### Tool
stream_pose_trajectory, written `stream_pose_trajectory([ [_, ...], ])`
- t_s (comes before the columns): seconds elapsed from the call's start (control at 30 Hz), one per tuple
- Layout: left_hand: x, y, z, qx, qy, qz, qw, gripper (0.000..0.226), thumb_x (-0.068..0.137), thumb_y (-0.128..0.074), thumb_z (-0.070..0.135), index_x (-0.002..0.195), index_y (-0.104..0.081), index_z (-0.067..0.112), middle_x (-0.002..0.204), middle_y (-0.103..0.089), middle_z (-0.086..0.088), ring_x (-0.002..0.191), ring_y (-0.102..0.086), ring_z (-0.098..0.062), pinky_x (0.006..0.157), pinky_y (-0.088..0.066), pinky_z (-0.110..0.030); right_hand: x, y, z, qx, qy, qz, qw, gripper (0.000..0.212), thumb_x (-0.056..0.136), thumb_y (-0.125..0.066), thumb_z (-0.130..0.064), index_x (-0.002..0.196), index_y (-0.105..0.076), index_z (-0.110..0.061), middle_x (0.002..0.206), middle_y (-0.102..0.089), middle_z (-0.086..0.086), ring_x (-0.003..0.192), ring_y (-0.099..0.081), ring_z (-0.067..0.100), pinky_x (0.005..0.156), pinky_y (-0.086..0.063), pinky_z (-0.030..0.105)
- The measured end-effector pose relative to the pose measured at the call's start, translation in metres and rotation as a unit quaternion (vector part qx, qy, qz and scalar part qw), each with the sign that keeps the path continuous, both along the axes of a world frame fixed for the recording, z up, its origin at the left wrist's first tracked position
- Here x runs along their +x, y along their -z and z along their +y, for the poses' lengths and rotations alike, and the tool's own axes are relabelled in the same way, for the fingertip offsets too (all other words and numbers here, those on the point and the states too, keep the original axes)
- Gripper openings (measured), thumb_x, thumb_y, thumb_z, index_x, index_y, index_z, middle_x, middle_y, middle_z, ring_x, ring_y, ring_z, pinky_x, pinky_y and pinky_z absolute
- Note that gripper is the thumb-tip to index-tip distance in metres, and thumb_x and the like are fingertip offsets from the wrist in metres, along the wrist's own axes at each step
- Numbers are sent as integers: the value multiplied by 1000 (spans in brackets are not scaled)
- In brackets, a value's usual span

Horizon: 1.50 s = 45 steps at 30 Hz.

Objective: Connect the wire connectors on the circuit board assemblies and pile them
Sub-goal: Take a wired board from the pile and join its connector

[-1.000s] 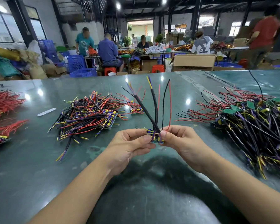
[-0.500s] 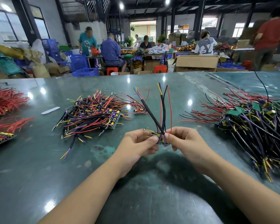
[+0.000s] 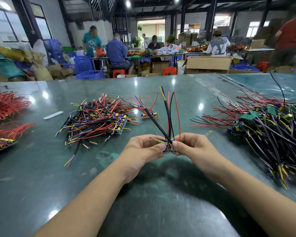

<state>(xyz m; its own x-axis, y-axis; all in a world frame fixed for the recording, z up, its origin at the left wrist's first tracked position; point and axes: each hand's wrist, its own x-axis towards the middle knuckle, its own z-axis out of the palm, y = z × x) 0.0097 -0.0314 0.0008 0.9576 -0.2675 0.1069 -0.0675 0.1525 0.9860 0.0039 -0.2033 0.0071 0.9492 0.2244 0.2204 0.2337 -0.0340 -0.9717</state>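
Observation:
A small circuit board assembly (image 3: pixel 169 149) is pinched between my left hand (image 3: pixel 142 151) and my right hand (image 3: pixel 195 147) above the green table. Its black-sleeved, red, yellow and purple wires (image 3: pixel 167 115) stand up and fan away from me. A yellow lead with a ring terminal (image 3: pixel 151 138) lies over my left fingers. The board itself is mostly hidden by my fingertips. A pile of assemblies (image 3: pixel 97 120) lies at centre left. A larger heap of assemblies (image 3: pixel 270 127) sits at the right.
One separate assembly (image 3: pixel 149 114) lies beside the centre pile. Bundles of red wires (image 3: pixel 5 106) lie at the left edge, with a white strip (image 3: pixel 53 115) near them. People work at tables beyond the green table (image 3: pixel 109 177), among blue crates and cardboard boxes.
Both hands keep hold of the same assembly. My fingers have shifted on the board, and the ring-terminal lead has come into view over my left fingers.

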Motion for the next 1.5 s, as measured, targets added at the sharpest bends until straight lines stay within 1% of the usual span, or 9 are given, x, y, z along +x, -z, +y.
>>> stream_pose_trajectory([
  [0.23,2,-1,4,-55,34,1,998,17,72,-64,3,76,-77,13,80,-74,-6,74,-70,-13,68,-56,-23,0,2,-3,17,-53,-11,998,17,81,-59,-22,84,-66,-7,73,-65,-2,67,-55,7,68,-45,17],
  [0.67,3,-7,8,-91,39,38,994,28,69,-64,8,96,-65,1,82,-73,-8,71,-70,-14,62,-56,-22,0,1,-1,237,-110,120,958,14,79,-58,-11,84,-68,-2,80,-68,8,65,-59,11,64,-52,19],
  [0.9,19,-8,26,-39,-160,-8,986,13,80,-65,5,77,-73,14,73,-73,3,69,-67,-11,64,-56,-22,6,-7,-14,273,-40,164,947,11,75,-61,-13,69,-70,-13,68,-61,3,57,-57,11,56,-52,17],
  [0.97,25,-4,31,130,-285,-38,949,19,90,-61,13,108,-67,13,97,-72,1,86,-64,-9,80,-50,-26,5,-5,-12,243,-51,171,954,10,75,-61,-13,69,-70,-14,67,-60,2,56,-55,11,53,-51,17],
  [1.03,28,1,36,318,-372,-28,872,62,91,-59,26,144,-34,5,142,-44,-12,125,-43,-22,104,-30,-31,4,-3,-10,216,-69,171,959,8,75,-62,-12,70,-69,-12,68,-60,2,56,-53,12,51,-48,18],
  [1.13,19,-4,33,354,-459,-177,795,64,87,-64,16,143,-34,6,141,-33,-13,125,-29,-30,106,-19,-30,2,-2,-8,169,-88,167,967,6,75,-65,-15,71,-69,-11,67,-57,2,57,-50,13,53,-43,17],
  [1.2,12,-11,25,294,-373,-263,840,36,86,-63,6,121,-59,15,116,-56,0,109,-46,-22,97,-34,-33,0,-2,-7,140,-96,165,972,8,74,-67,-18,72,-69,-10,70,-58,4,59,-50,12,54,-43,17],
  [1.3,-5,-16,10,168,-87,-142,972,22,91,-57,3,95,-69,21,86,-71,11,84,-60,-4,78,-48,-22,-4,-2,-6,86,-113,158,977,13,74,-68,-22,75,-71,-10,71,-61,3,62,-49,11,56,-46,16],
  [1.5,-12,-13,12,123,59,-91,986,26,86,-62,-2,99,-73,17,93,-74,-2,87,-62,-8,79,-49,-19,-9,-6,-5,36,-152,151,976,16,67,-73,-25,72,-73,-9,69,-60,2,61,-47,12,55,-43,16],
])
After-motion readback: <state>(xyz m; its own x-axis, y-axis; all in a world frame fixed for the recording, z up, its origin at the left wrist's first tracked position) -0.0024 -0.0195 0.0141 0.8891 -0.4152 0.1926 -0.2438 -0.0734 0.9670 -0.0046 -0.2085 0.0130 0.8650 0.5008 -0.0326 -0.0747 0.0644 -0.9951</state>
